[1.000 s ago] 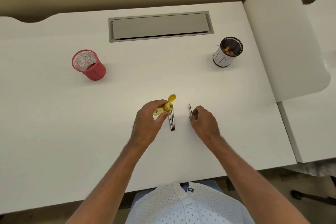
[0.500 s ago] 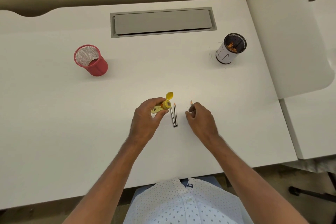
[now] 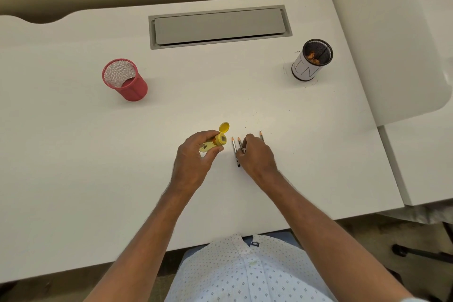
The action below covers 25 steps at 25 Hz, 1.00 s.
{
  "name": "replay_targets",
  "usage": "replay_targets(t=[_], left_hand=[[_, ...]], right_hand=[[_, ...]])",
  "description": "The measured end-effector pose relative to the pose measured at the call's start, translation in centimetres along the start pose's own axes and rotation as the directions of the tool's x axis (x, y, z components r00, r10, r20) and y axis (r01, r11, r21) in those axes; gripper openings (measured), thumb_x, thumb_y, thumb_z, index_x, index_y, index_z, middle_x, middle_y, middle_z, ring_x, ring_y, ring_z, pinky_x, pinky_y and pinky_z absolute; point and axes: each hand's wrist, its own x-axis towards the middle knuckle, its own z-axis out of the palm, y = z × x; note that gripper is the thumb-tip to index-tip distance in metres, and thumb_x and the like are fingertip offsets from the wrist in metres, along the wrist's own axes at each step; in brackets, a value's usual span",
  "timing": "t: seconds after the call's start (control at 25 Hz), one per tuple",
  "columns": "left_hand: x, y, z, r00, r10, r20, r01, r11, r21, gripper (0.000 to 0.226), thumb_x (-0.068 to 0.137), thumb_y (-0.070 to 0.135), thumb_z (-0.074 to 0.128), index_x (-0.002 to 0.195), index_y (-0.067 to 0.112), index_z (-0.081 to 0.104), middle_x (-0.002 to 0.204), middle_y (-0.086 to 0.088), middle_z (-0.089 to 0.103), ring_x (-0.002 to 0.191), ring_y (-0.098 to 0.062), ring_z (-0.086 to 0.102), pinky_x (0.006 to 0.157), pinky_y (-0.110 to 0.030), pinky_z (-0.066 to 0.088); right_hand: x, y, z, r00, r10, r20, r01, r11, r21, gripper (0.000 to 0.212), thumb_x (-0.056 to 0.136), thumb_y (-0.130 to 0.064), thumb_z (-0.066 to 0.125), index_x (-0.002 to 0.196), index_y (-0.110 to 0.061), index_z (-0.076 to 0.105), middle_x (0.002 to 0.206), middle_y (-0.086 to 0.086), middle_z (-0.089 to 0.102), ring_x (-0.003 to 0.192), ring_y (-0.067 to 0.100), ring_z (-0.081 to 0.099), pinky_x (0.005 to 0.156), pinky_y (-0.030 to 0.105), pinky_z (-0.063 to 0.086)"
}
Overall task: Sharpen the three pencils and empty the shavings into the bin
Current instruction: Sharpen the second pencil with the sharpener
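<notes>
Left hand [image 3: 196, 154] clenched around yellow sharpener [image 3: 212, 142], lid flipped up, shavings visible inside, just left of the pencils. Right hand [image 3: 257, 157] lying over the pencils, fingertips [image 3: 245, 140] touching the middle pencil [image 3: 240, 144]; whether that grip is closed on it, cannot tell. Left pencil [image 3: 235, 152] flat on white counter [image 3: 73, 154], right pencil [image 3: 261, 135] poking out beyond the knuckles, all tips sharpened. Bin [image 3: 311, 60] with shavings far right and beyond the pencils; red mesh cup [image 3: 125, 79] far left.
</notes>
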Motion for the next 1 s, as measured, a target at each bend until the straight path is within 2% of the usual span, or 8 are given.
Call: replay_targets(t=[0.12,0.2,0.28,0.36,0.4,0.64,0.84,1.0], left_hand=[[0.0,-0.2,-0.1,0.999,-0.015,0.029,0.015,1.000,0.018,0.034,0.086,0.021,0.080,0.118,0.029,0.071,0.109,0.023,0.067,0.104,0.005,0.060,0.087,-0.004,0.044],[0.0,-0.3,-0.3,0.998,-0.030,0.050,0.029,0.999,0.039,0.034,0.087,0.021,0.080,0.118,0.031,0.070,0.107,0.031,0.064,0.103,0.009,0.059,0.085,-0.001,0.042],[0.3,-0.2,-0.4,0.997,-0.048,0.068,0.045,0.998,0.048,0.033,0.087,0.021,0.080,0.117,0.033,0.070,0.105,0.035,0.063,0.102,0.010,0.059,0.084,-0.001,0.042],[0.5,-0.1,-0.4,0.995,-0.057,0.084,0.054,0.998,0.038,0.033,0.088,0.020,0.079,0.115,0.035,0.070,0.104,0.034,0.064,0.101,0.007,0.061,0.085,-0.003,0.044],[0.5,0.1,-0.3,0.994,-0.054,0.093,0.052,0.998,0.033,0.033,0.088,0.020,0.079,0.115,0.036,0.070,0.104,0.032,0.066,0.101,0.004,0.062,0.086,-0.006,0.045],[0.4,0.9,0.4,0.982,-0.008,0.186,-0.010,0.996,0.092,0.034,0.089,0.021,0.078,0.121,0.027,0.070,0.115,0.012,0.071,0.107,-0.012,0.063,0.094,-0.030,0.052],[0.2,1.2,0.4,0.963,0.067,0.261,-0.128,0.966,0.225,0.036,0.089,0.023,0.077,0.125,0.024,0.070,0.119,0.007,0.072,0.110,-0.016,0.061,0.097,-0.028,0.048],[0.1,1.4,0.1,0.941,0.100,0.323,-0.183,0.953,0.240,0.034,0.089,0.020,0.078,0.122,0.022,0.073,0.116,0.004,0.074,0.106,-0.019,0.064,0.095,-0.037,0.053]], right_hand=[[-0.6,-0.2,-1.3,0.999,0.035,0.011,-0.036,0.997,0.065,0.015,0.092,-0.027,0.060,0.089,-0.014,0.053,0.085,0.005,0.066,0.077,0.031,0.062,0.062,0.035,0.043],[-1.9,-0.1,-2.8,0.999,0.008,-0.052,0.001,0.986,0.165,0.009,0.090,-0.026,0.059,0.092,-0.018,0.054,0.083,-0.001,0.065,0.077,0.026,0.060,0.062,0.035,0.046],[-3.7,0.0,-4.6,0.967,-0.156,-0.203,0.196,0.961,0.195,0.011,0.091,-0.022,0.058,0.102,-0.023,0.059,0.090,-0.006,0.063,0.086,0.019,0.057,0.067,0.034,0.048],[-5.1,-0.1,-6.1,0.889,-0.339,-0.307,0.371,0.928,0.048,0.018,0.095,-0.019,0.057,0.111,-0.025,0.063,0.097,-0.008,0.061,0.093,0.016,0.054,0.071,0.028,0.047],[-5.6,-0.1,-6.6,0.861,-0.395,-0.321,0.408,0.912,-0.027,0.019,0.096,-0.018,0.057,0.113,-0.024,0.064,0.098,-0.007,0.061,0.094,0.016,0.055,0.072,0.028,0.048],[-6.4,0.0,-7.1,0.816,-0.484,-0.317,0.466,0.874,-0.136,0.020,0.099,-0.014,0.062,0.117,-0.017,0.070,0.103,0.002,0.066,0.094,0.024,0.058,0.074,0.037,0.053],[-6.6,0.4,-6.4,0.812,-0.534,-0.234,0.533,0.843,-0.076,0.023,0.097,-0.007,0.066,0.120,-0.011,0.066,0.105,0.008,0.064,0.094,0.026,0.059,0.078,0.037,0.056],[-6.6,1.1,-6.3,0.765,-0.583,-0.273,0.562,0.812,-0.161,0.013,0.096,-0.012,0.073,0.108,-0.008,0.071,0.093,0.008,0.066,0.076,0.024,0.060,0.061,0.037,0.057]])
